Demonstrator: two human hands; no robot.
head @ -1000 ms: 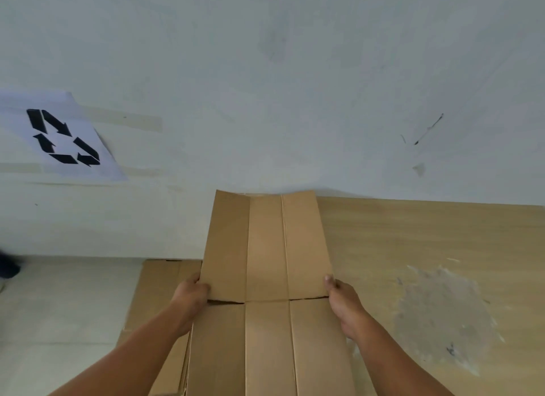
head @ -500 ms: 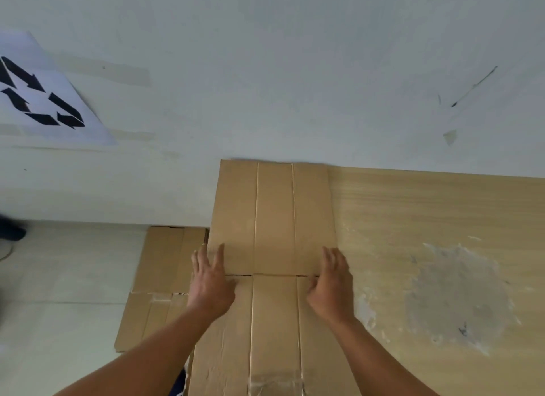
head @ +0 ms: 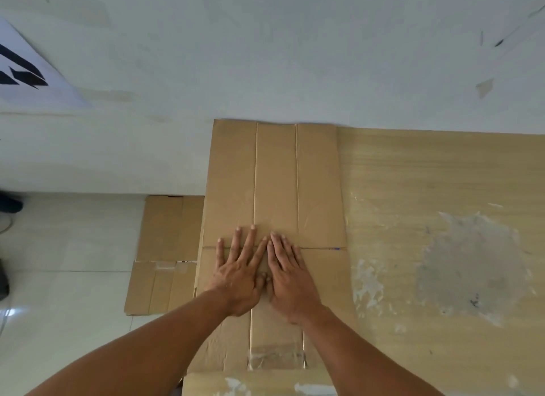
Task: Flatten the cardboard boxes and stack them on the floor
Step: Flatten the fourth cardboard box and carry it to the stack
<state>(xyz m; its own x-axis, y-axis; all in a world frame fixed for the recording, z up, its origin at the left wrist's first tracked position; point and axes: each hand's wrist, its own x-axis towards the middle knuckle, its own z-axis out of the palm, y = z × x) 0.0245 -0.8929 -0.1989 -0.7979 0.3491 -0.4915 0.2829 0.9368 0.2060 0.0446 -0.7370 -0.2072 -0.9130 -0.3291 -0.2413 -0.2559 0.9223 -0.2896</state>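
Observation:
A flattened brown cardboard box (head: 275,183) lies on the left end of a light wooden table (head: 427,189), its far edge against the wall. My left hand (head: 240,273) and my right hand (head: 290,274) press flat on its middle, side by side and touching, fingers spread over the crease between the flaps. Neither hand grips anything. On the tiled floor left of the table lies a second flattened cardboard box (head: 163,254), partly hidden by the table's box.
A white wall (head: 265,56) rises right behind the table. A paper sheet with black recycling arrows (head: 29,77) is taped to it at the left. The table top has a worn grey patch (head: 472,266). Dark objects (head: 8,204) sit at the floor's left edge.
The box's raised far flaps have been laid flat on the table. My hands moved from the box's side edges inward to its middle, now touching each other.

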